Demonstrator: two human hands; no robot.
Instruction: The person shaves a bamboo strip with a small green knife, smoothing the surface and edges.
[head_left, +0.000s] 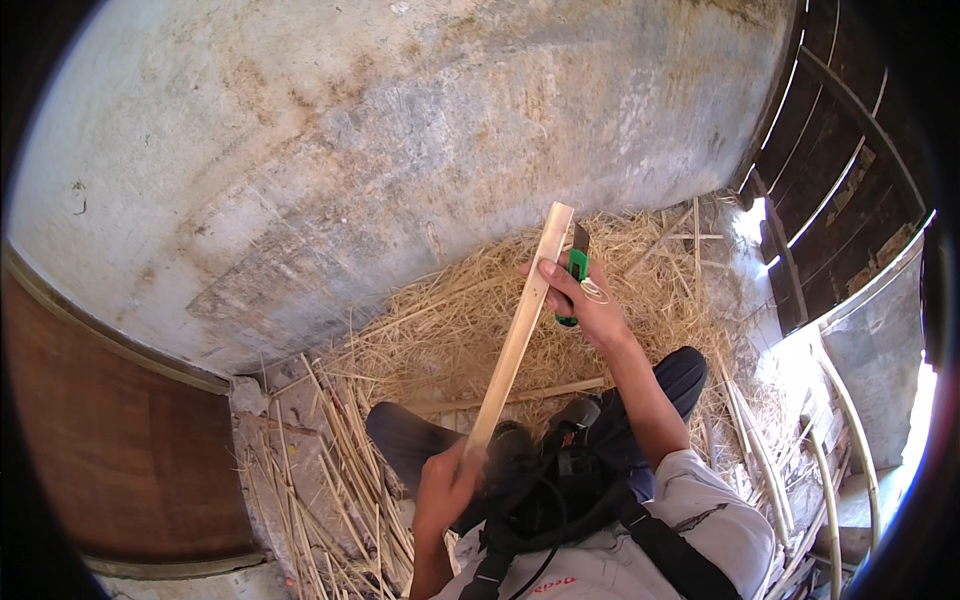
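Observation:
A long pale strip of split wood or bamboo [518, 345] slants up and away from my lap toward the wall. My left hand [447, 490] is closed round its near end, low by my left knee. Higher up, my right hand [598, 308] grips a green-handled knife [577, 266] with a dark blade pointing up and away. The thumb of that hand lies against the strip, close to its far end. A thin pale curl of shaving [594, 290] hangs at the right hand's fingers.
Loose shavings [440, 345] cover the ground before my bent legs. Thin sticks [345, 480] lie at left, longer poles [765, 470] at right. A stained wall [400, 150] rises ahead, a brown panel [120, 430] stands left, and a dark plank door [840, 150] far right.

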